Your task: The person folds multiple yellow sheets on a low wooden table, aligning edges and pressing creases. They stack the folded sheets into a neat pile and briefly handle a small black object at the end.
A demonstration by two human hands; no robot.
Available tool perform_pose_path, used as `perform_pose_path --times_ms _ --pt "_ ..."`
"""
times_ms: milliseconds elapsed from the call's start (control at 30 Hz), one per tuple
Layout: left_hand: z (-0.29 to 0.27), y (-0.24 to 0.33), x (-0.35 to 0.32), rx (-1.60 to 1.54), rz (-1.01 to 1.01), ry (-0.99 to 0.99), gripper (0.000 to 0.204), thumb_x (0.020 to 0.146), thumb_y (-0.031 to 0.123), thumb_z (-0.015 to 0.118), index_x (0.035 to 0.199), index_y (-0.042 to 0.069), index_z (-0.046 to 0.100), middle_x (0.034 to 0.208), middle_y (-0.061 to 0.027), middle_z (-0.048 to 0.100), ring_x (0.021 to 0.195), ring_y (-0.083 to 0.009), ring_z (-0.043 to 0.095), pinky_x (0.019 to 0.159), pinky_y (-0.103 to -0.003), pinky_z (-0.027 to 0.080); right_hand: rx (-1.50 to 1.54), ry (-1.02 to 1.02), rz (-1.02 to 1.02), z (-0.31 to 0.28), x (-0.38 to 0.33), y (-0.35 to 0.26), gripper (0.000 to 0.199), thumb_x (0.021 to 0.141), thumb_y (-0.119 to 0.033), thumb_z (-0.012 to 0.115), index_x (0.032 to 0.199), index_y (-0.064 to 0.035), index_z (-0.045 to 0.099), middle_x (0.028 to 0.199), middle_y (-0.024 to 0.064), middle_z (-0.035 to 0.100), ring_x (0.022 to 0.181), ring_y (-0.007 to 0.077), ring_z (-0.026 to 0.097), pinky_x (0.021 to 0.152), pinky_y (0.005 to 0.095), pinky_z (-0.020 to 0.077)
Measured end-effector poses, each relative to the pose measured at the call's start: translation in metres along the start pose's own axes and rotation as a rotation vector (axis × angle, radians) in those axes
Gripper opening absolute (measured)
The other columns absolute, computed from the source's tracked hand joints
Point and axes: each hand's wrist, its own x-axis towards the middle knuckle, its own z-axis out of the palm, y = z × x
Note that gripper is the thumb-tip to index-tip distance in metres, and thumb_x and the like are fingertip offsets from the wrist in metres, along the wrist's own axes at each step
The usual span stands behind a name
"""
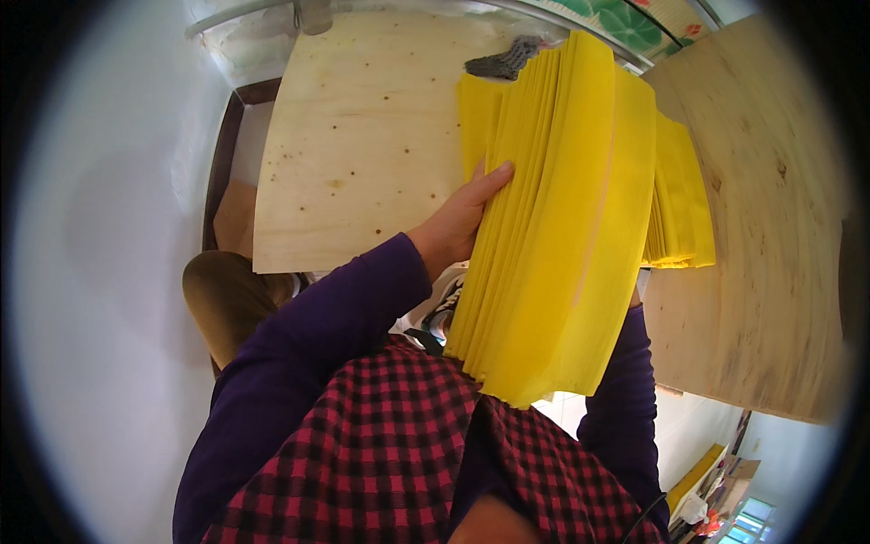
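Observation:
A thick stack of long yellow folded sheets (562,227) is held up in front of me, its layered edges facing left. My left hand (467,213) grips the left side of it, thumb on the near face and the other fingers hidden behind. Only a sliver of my right hand (636,296) shows at the stack's right edge; its fingers are hidden behind the sheets. More yellow sheets (680,195) lie behind to the right, and another yellow piece (476,113) shows to the left. Whether the sheets are paper or cloth I cannot tell.
A pale plywood board (353,136) lies ahead on the left, and a second wooden board (752,227) on the right. A grey knitted item (507,59) sits at the far edge. White wall (109,254) stands close on my left. Assorted items (716,490) are at lower right.

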Motion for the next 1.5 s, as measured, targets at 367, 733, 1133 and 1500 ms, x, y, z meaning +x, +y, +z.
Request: perform_pose_path --times_ms 367,733,1133,1500 --pt "-0.022 0.008 0.053 0.043 0.118 0.104 0.047 0.096 0.030 0.053 0.137 0.013 0.035 0.123 -0.0094 0.056 0.106 -0.0209 0.059 0.086 -0.038 0.054 -0.313 -0.145 -0.227 0.006 0.155 -0.164 0.036 0.096 -0.025 0.051 0.122 -0.0001 0.053 0.103 0.0085 0.063 0.085 0.0175 0.063 0.069 0.0300 0.0544" --pt "-0.078 0.011 0.076 0.028 0.046 0.347 0.047 0.095 0.040 0.052 0.130 0.008 0.049 0.118 -0.0076 0.061 0.105 -0.0205 0.060 0.090 -0.036 0.051 -0.311 -0.172 -0.131 0.015 0.225 -0.148 0.035 0.096 -0.024 0.052 0.121 0.0001 0.053 0.100 0.0077 0.063 0.082 0.0159 0.063 0.066 0.0279 0.0549" --pt "-0.070 0.004 0.081 0.513 0.432 0.254 0.078 0.096 0.036 0.052 0.151 0.012 0.003 0.138 -0.0096 0.042 0.115 -0.0184 0.050 0.092 -0.032 0.047 -0.171 -0.141 -0.128 -0.012 0.248 -0.138 0.037 0.096 -0.028 0.052 0.120 -0.0007 0.054 0.098 0.0065 0.063 0.080 0.0143 0.063 0.064 0.0274 0.0542" --pt "-0.091 -0.004 0.079 1.133 0.524 0.285 0.062 0.096 0.037 0.047 0.144 0.003 0.029 0.147 -0.0205 0.030 0.136 -0.0337 0.027 0.113 -0.038 0.022 -0.148 -0.139 -0.010 -0.005 0.240 -0.153 0.072 0.096 -0.062 0.030 0.133 -0.0032 0.047 0.120 0.0083 0.059 0.100 0.0164 0.060 0.081 0.0293 0.0510"
